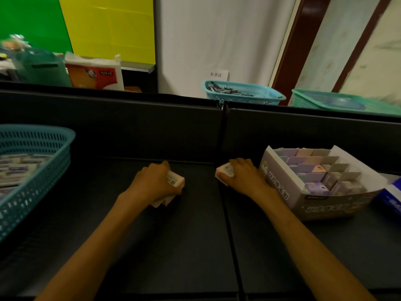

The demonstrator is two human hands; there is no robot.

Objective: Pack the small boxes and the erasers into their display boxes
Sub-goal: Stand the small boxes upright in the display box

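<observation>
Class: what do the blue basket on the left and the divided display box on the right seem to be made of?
Blue basket: moulded plastic, judging by its regular lattice walls and smooth rim. Display box: printed cardboard, probably matte, with thin folded flaps and flat grey dividers.

- The desk [184, 246] is plain matte black.
- The basket [43, 170] at the desk's left edge is teal with a slotted lattice wall.
- The small boxes [174, 181] in each hand are pale pink and white with printed labels.
- The display box [321, 205] near the right edge is lilac-grey with dark lettering; its white dividers part purple and pink packs.
- The far basket [243, 93] is turquoise mesh.
</observation>
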